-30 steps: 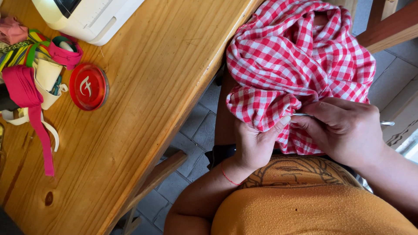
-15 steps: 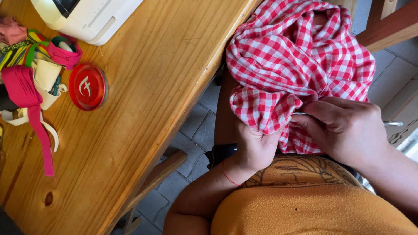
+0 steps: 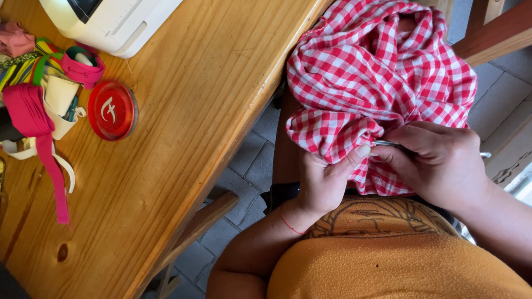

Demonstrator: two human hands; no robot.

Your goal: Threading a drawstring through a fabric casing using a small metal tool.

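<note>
My right hand (image 3: 438,163) was closed around a thin metal tool (image 3: 386,143), its tip against a fold of the red-and-white checked cloth (image 3: 382,72). My left hand (image 3: 327,177) pinched that fold, thumb on top. The cloth lay bunched in my lap, beside the wooden table (image 3: 221,111), where a round red lid (image 3: 112,110) and ribbons (image 3: 39,127) sat well apart.

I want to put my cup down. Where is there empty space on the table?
The wooden table is bare between the round red lid and its edge by the checked cloth, also below the lid. The top-left corner is crowded: ribbons and the white machine.
</note>
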